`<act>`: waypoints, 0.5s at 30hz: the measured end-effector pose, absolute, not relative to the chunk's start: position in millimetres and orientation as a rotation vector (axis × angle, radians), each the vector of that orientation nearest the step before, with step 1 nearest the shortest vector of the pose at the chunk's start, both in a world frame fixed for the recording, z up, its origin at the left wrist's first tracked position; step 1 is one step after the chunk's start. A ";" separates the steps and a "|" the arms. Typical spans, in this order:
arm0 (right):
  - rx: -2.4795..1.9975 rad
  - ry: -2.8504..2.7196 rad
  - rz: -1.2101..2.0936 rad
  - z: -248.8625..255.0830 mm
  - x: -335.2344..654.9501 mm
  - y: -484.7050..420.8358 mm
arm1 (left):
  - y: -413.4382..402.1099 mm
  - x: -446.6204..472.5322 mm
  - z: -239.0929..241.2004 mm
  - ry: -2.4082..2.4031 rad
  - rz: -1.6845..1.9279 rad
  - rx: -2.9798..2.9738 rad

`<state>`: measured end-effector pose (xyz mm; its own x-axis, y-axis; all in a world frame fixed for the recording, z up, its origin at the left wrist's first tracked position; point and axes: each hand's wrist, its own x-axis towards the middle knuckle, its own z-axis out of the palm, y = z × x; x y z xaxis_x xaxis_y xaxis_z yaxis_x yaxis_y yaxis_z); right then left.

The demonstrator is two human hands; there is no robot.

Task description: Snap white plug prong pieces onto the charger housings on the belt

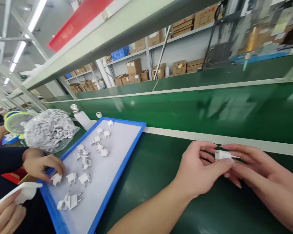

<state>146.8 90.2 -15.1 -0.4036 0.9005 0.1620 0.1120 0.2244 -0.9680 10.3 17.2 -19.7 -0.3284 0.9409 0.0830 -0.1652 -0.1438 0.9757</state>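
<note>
While the left hand (197, 174) and the right hand (262, 169) sit nearly together above the green bench (141, 175), I have one white plug adapter (222, 155) between their fingertips. Its long axis runs roughly left to right across the gap: body at the left fingers, pins toward the right hand. Left is nearer the body; its thumb presses along the near side, fingers curled behind, so I read a closed pinch. Right hand is half curled round the pin end; can't tell whether it grips or just steadies.

Left of the fingers, well apart: blue-rimmed tray (125, 165) with loose white adapters, a co-worker's hand (42, 164) at its far-left edge.

Hard to make out: pins are a thin blur against the right fingers, no count from me. Adapter's far side is hidden; right forearm runs out of frame.
</note>
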 end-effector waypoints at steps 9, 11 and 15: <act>-0.671 -1.644 1.584 -15.9 148.7 76.8 | 5.3 11.9 -14.7 1.094 1.714 0.879; -0.643 -1.626 1.599 -15.7 151.1 75.2 | 2.6 12.2 -15.5 1.078 1.698 0.911; -0.586 -1.636 1.586 -12.9 153.4 71.6 | 0.3 12.6 -18.3 1.063 1.707 0.947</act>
<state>153.4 71.6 -12.9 -0.5992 0.7734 0.2067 -0.1825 0.1193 -0.9759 12.6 0.3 -18.3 -0.3155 0.9377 0.1456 -0.2833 -0.2395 0.9287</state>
